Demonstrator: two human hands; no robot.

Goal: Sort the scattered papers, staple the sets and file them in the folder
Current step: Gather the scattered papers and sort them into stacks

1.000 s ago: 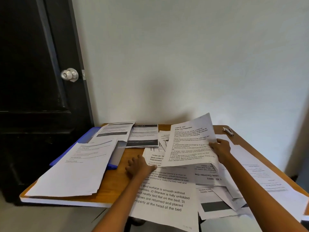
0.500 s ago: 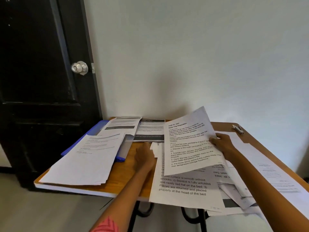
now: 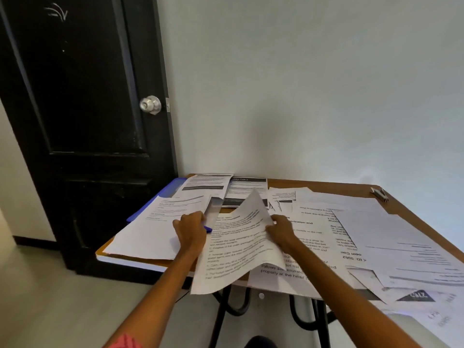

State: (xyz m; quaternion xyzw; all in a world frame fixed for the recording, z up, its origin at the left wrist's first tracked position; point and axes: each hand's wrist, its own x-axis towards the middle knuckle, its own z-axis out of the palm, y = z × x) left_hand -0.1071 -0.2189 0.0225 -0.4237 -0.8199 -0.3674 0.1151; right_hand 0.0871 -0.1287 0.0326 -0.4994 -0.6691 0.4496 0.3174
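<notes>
Wooden desk (image 3: 326, 184): printed sheet (image 3: 241, 249) buckles, limp and light, between right hand (image 3: 281, 228) pinching its right edge and left hand (image 3: 190, 228), curled at its left edge; better held flat by both edges.

There is one view only, from a wide-angle camera worn on the person's head. It looks forward and down across the desk (image 3: 324, 185) toward the pale wall behind it, with the black door (image 3: 82, 109) at the left edge. It sits close: both forearms reach in from the bottom of the frame, and the desk's near edge and legs show below.
</notes>
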